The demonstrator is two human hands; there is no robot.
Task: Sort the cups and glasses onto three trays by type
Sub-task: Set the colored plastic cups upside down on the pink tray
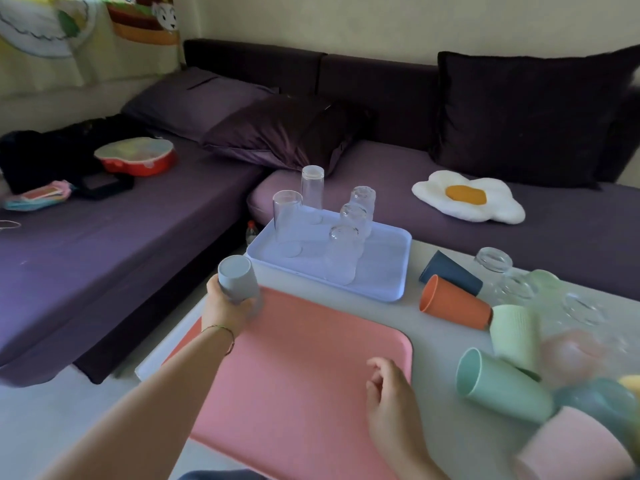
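Observation:
My left hand (227, 308) grips a grey plastic cup (237, 281), upside down, at the far left corner of the pink tray (301, 368). My right hand (389, 398) hovers over the tray's right edge with loosely curled fingers, holding nothing. Behind it, a pale blue tray (388, 271) holds several clear glasses (341, 252) standing upside down. On the table to the right lie plastic cups on their sides: a navy cup (450, 271), an orange cup (453, 303), a pale green ribbed cup (516, 336), a mint cup (502, 386) and a pink cup (575, 448).
Clear glasses (502, 271) lie among the cups at the table's right. A purple sofa (138, 220) wraps round the table's far and left sides, carrying a fried-egg cushion (467, 197) and a red container (136, 155). A small bottle (252, 232) stands between sofa and table.

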